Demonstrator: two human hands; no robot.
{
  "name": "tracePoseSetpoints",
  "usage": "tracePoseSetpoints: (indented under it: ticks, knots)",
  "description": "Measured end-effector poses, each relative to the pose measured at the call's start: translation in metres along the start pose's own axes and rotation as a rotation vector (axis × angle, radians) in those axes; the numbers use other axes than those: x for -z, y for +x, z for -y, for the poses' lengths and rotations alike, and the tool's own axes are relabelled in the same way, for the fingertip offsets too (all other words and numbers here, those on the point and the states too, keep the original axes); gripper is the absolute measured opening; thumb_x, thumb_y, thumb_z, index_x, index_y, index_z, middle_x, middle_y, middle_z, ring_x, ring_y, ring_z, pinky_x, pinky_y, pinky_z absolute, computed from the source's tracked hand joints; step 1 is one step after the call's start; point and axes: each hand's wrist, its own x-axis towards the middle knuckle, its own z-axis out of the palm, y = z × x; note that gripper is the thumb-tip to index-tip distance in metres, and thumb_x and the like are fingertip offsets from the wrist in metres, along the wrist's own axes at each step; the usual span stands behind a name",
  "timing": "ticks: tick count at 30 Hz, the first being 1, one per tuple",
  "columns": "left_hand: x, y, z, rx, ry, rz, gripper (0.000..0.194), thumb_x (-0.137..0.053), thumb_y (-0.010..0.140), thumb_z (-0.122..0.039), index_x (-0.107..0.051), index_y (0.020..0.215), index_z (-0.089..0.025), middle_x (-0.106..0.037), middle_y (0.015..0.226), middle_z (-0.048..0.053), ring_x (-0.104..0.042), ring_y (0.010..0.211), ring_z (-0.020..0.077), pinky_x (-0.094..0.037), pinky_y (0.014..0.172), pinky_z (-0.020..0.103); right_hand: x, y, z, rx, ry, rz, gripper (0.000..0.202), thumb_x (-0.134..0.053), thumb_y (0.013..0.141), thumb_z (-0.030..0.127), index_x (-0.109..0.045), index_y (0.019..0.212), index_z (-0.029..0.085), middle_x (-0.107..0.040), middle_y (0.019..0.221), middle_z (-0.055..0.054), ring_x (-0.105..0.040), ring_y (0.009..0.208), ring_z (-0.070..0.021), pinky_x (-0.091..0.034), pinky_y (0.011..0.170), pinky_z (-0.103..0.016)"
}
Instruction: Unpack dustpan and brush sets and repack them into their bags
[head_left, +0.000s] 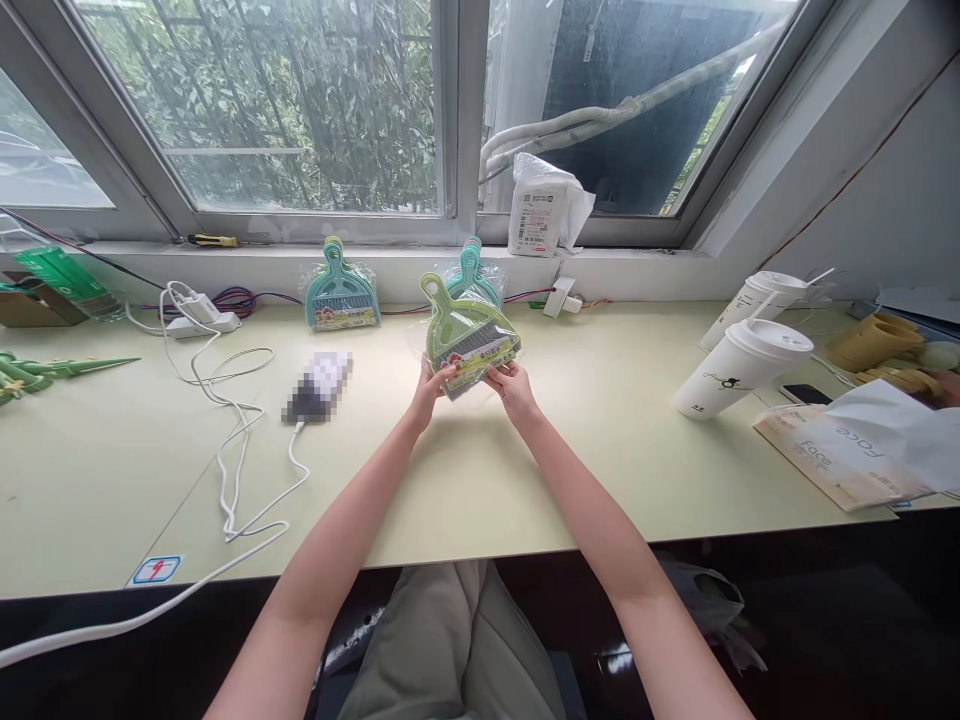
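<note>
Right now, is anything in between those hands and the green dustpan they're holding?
Only clear plastic wrapping; nothing else visible. The left hand and right hand hold the wrapped green dustpan by its lower edge.

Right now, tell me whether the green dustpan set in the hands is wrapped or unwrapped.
Wrapped: creased clear plastic glints over the green dustpan set, held between left hand and right hand. Whether it's sealed, I cannot tell.

From here I see a power strip (202, 325) left and paper cups (739, 370) right on the worktop (600, 480), the rear dustpan set (471, 262) behind the front dustpan set (454, 325).
</note>
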Motion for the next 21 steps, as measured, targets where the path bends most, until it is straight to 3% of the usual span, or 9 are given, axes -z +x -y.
tracePoseSetpoints:
  ticks: [2, 5, 10, 15, 21]
  knots:
    - [0.001, 0.001, -0.003, -0.001, -0.025, 0.045, 0.058, -0.059, 0.082, -0.057, -0.048, 0.131, -0.029, -0.060, 0.132, 0.006, -0.052, 0.126, 0.0317, -0.045, 0.100, 0.050, 0.003, 0.002, 0.003, 0.001, -0.011, -0.006, 0.047, -0.091, 0.050, 0.027, -0.064, 0.088, 0.019, -0.074, 0.090, -0.004, -0.069, 0.097, -0.0227, -0.053, 0.100, -0.044]
    - [0.002, 0.003, -0.008, -0.055, -0.101, 0.074, 0.064, -0.042, 0.086, -0.071, -0.054, 0.128, -0.025, -0.061, 0.132, 0.008, -0.048, 0.131, 0.0309, -0.040, 0.106, 0.049, 0.005, 0.002, 0.008, -0.001, -0.025, 0.030, 0.050, -0.092, 0.047, 0.029, -0.066, 0.088, 0.018, -0.074, 0.088, -0.004, -0.070, 0.094, -0.0236, -0.053, 0.099, -0.046]
    - [0.004, 0.003, -0.023, -0.049, -0.157, 0.029, 0.063, -0.047, 0.086, -0.066, -0.054, 0.131, -0.022, -0.065, 0.126, 0.008, -0.052, 0.127, 0.0317, -0.042, 0.105, 0.049, 0.001, -0.001, 0.010, -0.028, -0.035, 0.099, 0.051, -0.092, 0.046, 0.030, -0.067, 0.088, 0.018, -0.075, 0.089, -0.006, -0.070, 0.094, -0.0255, -0.054, 0.097, -0.048]
    - [0.013, -0.001, -0.050, -0.047, -0.137, 0.217, 0.063, -0.042, 0.087, -0.067, -0.055, 0.133, -0.025, -0.065, 0.126, 0.007, -0.049, 0.130, 0.0317, -0.041, 0.106, 0.048, -0.002, -0.001, 0.009, -0.054, -0.024, 0.108, 0.054, -0.093, 0.043, 0.029, -0.067, 0.089, 0.016, -0.075, 0.088, -0.007, -0.071, 0.091, -0.0252, -0.055, 0.095, -0.046]
    - [0.022, 0.007, -0.065, -0.153, -0.185, 0.183, 0.089, -0.026, 0.077, -0.085, -0.053, 0.136, -0.024, -0.065, 0.124, 0.013, -0.050, 0.128, 0.0340, -0.042, 0.102, 0.053, -0.011, -0.005, 0.006, -0.089, 0.019, 0.150, 0.054, -0.093, 0.042, 0.030, -0.068, 0.088, 0.016, -0.075, 0.086, -0.007, -0.072, 0.085, -0.0236, -0.057, 0.090, -0.043]
